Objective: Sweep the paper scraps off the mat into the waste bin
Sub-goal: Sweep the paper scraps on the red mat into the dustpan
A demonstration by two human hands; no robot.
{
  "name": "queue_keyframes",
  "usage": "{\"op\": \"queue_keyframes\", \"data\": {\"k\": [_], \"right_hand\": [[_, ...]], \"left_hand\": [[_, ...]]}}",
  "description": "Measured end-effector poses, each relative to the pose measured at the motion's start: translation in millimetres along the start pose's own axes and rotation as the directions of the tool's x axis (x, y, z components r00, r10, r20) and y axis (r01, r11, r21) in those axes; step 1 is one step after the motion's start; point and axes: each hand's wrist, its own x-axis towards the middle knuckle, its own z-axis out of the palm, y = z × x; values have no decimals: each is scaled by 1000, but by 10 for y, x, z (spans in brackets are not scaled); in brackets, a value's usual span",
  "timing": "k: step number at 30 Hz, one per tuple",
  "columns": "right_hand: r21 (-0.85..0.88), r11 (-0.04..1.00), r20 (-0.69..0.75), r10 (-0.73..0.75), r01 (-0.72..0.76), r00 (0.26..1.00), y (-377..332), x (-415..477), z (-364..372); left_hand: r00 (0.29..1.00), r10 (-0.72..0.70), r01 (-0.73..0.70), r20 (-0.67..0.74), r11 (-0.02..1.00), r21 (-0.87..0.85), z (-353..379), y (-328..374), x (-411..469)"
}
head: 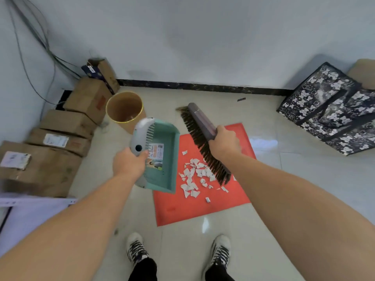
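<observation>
A red mat lies on the tiled floor in front of my feet. White paper scraps lie in a loose pile on its middle. My left hand grips the grey back of a green dustpan, held over the mat's left edge. My right hand is closed around the purple head of a broom; its brown bristles touch the right side of the scrap pile. A round brown waste bin with a yellow rim stands open at the far left of the mat.
Several cardboard boxes line the left wall beside the bin. A black floral bag stands at the right. A white board lies at the near left. My two shoes stand just behind the mat.
</observation>
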Motion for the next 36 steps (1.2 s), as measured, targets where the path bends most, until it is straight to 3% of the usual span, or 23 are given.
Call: {"op": "queue_keyframes", "data": {"k": [10,16,25,32,36], "right_hand": [[-70,997,59,11,-7,998,620,550,800],[-206,959,6,-196,193,981,955,1386,1801],[-351,809,-4,-504,471,864,1388,2605,3448],[-428,728,36,-579,536,814,1292,3040,4195],[-401,728,195,-524,555,829,1349,3037,4388]], "left_hand": [[987,-163,163,6,986,-41,1086,-569,334],[975,-217,216,-56,976,-28,2042,-1143,909],[952,-280,267,-121,957,-115,3278,-2167,1645],[915,-341,283,-217,924,-259,3664,-2655,1806],[907,-365,291,-209,903,-316,3757,-2696,1776]]}}
